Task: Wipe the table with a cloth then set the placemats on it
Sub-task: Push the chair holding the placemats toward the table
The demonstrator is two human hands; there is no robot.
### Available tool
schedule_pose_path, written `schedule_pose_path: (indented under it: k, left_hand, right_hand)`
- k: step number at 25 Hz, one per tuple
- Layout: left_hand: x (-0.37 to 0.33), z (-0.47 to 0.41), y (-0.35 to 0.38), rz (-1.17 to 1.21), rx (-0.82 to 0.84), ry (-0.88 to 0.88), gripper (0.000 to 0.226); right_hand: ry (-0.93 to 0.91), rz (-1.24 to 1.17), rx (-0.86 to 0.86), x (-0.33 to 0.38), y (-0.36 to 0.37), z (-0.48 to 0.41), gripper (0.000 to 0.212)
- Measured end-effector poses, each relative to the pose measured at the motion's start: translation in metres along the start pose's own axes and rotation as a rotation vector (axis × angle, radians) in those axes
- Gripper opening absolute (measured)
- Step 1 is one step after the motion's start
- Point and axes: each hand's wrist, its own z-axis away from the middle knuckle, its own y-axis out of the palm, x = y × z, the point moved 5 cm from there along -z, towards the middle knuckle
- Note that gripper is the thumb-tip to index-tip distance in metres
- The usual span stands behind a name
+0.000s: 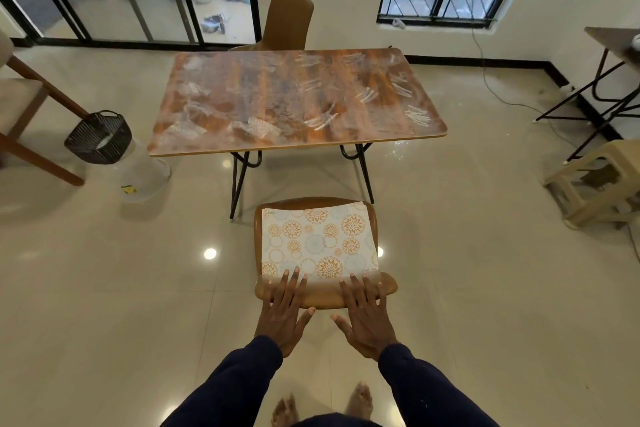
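A wooden table point(294, 100) on black hairpin legs stands ahead, its brown top smeared with white streaks and dust. In front of it a brown chair point(325, 295) carries a stack of placemats point(318, 243), white with orange and pale blue circles. My left hand point(282, 308) and my right hand point(367, 314) are held flat, fingers straight and spread, over the chair's backrest. The fingertips reach the near edge of the placemats. No cloth is in view.
A second brown chair point(289, 17) stands behind the table. A black basket point(98, 137) sits on a clear upturned bucket point(142, 173) at the left. A beige plastic stool point(599, 180) and a dark side table point(613, 42) are at the right. Glossy tiled floor surrounds everything.
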Motion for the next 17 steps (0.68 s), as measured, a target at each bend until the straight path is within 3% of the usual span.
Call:
schedule_pose_path:
  k: [8,17]
  left_hand:
    - [-0.004,-0.001,-0.001,0.024,-0.031,0.014,0.072]
    - [0.016,-0.021,-0.007,-0.043,0.012,0.078,0.072]
  right_hand:
    - [-0.122,-0.017,-0.027,-0.018,-0.007,-0.009,0.082]
    - [-0.054,-0.141,0.004,-0.008,-0.001,-0.007,0.082]
